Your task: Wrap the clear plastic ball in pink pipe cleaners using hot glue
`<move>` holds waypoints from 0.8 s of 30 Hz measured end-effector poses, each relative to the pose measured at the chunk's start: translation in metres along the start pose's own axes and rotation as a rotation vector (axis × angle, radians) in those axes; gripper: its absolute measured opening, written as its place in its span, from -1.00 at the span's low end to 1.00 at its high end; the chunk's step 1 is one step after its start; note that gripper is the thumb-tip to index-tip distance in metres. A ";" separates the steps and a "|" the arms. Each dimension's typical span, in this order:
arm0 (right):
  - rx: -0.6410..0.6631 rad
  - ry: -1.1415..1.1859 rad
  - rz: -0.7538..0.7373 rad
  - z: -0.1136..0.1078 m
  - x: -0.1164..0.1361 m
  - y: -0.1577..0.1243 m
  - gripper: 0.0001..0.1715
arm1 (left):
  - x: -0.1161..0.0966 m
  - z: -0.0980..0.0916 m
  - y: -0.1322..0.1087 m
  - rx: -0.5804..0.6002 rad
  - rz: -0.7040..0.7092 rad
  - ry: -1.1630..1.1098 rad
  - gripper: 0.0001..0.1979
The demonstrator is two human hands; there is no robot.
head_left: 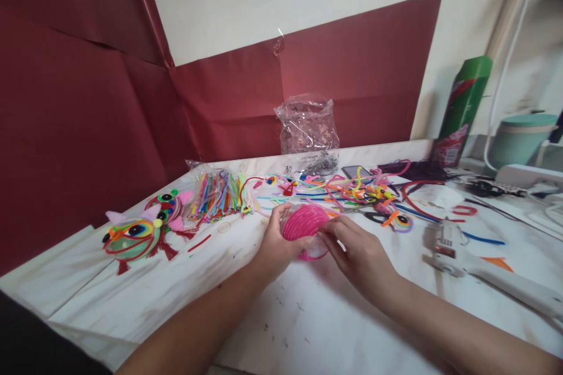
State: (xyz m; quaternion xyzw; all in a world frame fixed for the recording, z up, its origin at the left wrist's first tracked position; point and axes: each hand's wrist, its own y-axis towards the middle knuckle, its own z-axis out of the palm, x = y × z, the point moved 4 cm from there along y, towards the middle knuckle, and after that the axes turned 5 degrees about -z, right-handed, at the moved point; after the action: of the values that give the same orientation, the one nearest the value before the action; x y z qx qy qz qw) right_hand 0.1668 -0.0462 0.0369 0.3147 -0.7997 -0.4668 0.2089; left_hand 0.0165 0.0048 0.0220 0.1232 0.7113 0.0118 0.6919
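Note:
A round ball [307,224] sits in front of me, wound with rows of bright pink pipe cleaner. Part of its lower right side shows a clear, pale surface. My left hand [279,243] is closed around the ball's left and lower side, with the thumb across its front. At the ball's right edge, my right hand [358,252] pinches the pink pipe cleaner with thumb and fingers. The fingertips hide its exact end. Both hands are a little above the white marbled table [281,316].
Decorated pipe-cleaner heads [134,237] stand at left beside a bundle of coloured pipe cleaners [220,196]. Loose pipe cleaners [323,187] and scissors [373,218] lie behind my hands. A glue gun [453,255] is at right, a green can [461,111] behind it. A clear bag [308,129] stands at back.

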 end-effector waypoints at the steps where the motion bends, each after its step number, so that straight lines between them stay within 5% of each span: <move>1: 0.001 0.004 0.005 0.000 0.000 0.000 -0.77 | -0.001 0.000 -0.001 -0.006 0.008 0.007 -0.30; 12: -0.057 0.211 0.067 0.000 -0.004 0.003 -0.84 | 0.004 -0.003 0.004 -0.001 0.053 -0.057 -0.33; 24: -0.137 0.241 0.133 -0.003 -0.012 0.003 -0.87 | 0.007 -0.002 0.009 0.072 -0.110 -0.433 -0.39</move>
State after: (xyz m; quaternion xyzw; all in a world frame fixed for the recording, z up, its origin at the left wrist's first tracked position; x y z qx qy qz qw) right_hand 0.1767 -0.0387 0.0406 0.2997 -0.7542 -0.4643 0.3546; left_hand 0.0154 0.0148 0.0167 0.1086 0.5518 -0.0782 0.8231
